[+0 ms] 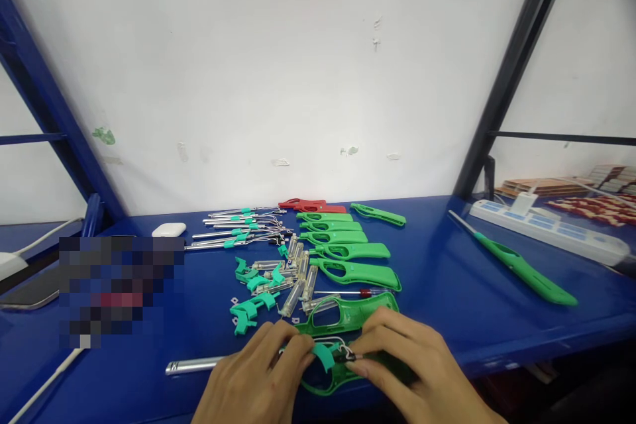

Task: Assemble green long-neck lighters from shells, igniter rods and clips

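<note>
At the front edge of the table, my left hand (256,374) is closed over a silver lighter tube (191,366), whose tip sticks out to the left. A teal trigger (325,358) shows just right of its fingertips. My right hand (410,361) pinches a small black igniter part with thin wires (344,348). Beneath these lies a green lighter shell half (318,387), partly covered by both hands. Just beyond, another green shell half (360,313) rests with its hollow side up, near the right fingers.
Several green shells (355,271) and a red one (311,206) line the back. Left of them lie metal tubes (218,245), clear fuel tanks (293,298) and teal triggers (248,311). A screwdriver (365,293), an assembled lighter (527,268) and a power strip (551,232) are rightward.
</note>
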`<state>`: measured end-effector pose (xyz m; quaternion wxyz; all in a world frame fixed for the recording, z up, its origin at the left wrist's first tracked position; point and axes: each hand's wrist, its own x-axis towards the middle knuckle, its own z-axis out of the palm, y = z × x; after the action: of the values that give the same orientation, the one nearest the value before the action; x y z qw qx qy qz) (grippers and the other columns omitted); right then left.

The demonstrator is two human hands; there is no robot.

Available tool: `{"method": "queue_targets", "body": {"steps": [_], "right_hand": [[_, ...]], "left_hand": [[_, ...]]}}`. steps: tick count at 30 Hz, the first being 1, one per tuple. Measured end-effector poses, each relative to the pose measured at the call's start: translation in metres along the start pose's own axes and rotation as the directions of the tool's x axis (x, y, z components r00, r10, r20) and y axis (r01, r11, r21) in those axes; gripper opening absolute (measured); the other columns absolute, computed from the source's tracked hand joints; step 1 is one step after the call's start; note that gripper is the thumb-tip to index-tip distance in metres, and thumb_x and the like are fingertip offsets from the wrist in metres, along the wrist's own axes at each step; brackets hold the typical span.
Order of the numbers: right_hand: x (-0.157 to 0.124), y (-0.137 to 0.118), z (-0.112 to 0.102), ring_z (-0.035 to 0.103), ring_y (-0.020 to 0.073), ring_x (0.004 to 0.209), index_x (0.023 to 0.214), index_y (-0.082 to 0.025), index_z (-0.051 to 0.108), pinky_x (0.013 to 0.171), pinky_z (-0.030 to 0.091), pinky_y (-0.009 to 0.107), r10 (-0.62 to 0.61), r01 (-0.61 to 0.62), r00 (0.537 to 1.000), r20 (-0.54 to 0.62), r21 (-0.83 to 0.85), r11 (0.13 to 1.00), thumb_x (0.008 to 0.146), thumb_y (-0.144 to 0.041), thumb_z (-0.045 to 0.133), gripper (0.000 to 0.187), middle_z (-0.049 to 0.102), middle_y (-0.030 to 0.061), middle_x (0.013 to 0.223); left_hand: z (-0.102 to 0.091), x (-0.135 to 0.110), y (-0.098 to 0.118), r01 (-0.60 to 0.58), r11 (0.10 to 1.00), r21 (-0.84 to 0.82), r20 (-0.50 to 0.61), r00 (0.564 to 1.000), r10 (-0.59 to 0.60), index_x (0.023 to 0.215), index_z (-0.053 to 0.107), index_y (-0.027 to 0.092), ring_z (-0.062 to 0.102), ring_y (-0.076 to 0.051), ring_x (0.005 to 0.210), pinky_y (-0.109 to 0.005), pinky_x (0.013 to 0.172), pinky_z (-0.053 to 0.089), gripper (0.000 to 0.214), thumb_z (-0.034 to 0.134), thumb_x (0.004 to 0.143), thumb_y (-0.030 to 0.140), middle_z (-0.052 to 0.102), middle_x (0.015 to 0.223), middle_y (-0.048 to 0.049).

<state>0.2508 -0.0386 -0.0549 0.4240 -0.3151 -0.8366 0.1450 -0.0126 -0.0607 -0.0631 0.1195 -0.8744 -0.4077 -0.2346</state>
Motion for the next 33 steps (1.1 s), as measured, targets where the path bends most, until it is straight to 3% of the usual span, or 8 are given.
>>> {"method": "queue_targets", "body": {"steps": [10,19,26,33], "right_hand": [[-0.0022,0.0015,0.0032,0.076,0.0157,0.081,0.104,-0.028,0.072,0.077,0.057,0.025,0.034,-0.034,0.999,0.000,-0.019,0.999,0.116,-0.041,0.058,0.022,0.079,-0.0035,0.091],[-0.0012,0.0027,0.0021,0.075,0.0144,0.079,0.104,-0.028,0.072,0.075,0.056,0.023,-0.008,0.008,1.000,-0.018,-0.030,1.000,0.116,-0.043,0.057,0.024,0.080,-0.0044,0.090],[0.0032,0.0016,0.0003,0.075,0.0141,0.078,0.104,-0.027,0.072,0.074,0.056,0.022,-0.039,0.039,0.999,0.006,-0.033,0.999,0.118,-0.042,0.052,0.028,0.082,-0.0043,0.090],[0.0015,0.0025,0.0014,0.077,0.0140,0.084,0.107,-0.028,0.075,0.079,0.058,0.020,-0.038,0.038,0.999,0.002,-0.006,0.999,0.117,-0.042,0.054,0.027,0.084,-0.0044,0.094]], "left_hand": [[-0.0025,0.0041,0.0046,0.008,1.000,-0.003,-0.098,0.995,-0.008,0.117,0.063,0.026,0.079,-0.017,0.083,-0.023,0.062,0.062,0.027,0.037,0.116,0.019,0.077,0.099,-0.0003],[-0.0004,0.0086,0.0074,0.032,0.993,-0.113,-0.140,0.989,-0.048,0.116,0.060,0.027,0.077,-0.013,0.079,-0.020,0.068,0.062,0.022,0.039,0.116,0.020,0.074,0.096,0.0026],[-0.0012,0.0091,0.0055,0.003,0.994,-0.108,-0.145,0.989,-0.019,0.115,0.061,0.026,0.079,-0.012,0.083,-0.019,0.074,0.063,0.026,0.035,0.117,0.019,0.075,0.098,0.0021],[-0.0009,0.0066,0.0076,0.001,0.997,-0.083,-0.153,0.988,-0.013,0.116,0.060,0.026,0.080,-0.014,0.084,-0.021,0.069,0.063,0.025,0.036,0.117,0.019,0.075,0.098,0.0020]]}}
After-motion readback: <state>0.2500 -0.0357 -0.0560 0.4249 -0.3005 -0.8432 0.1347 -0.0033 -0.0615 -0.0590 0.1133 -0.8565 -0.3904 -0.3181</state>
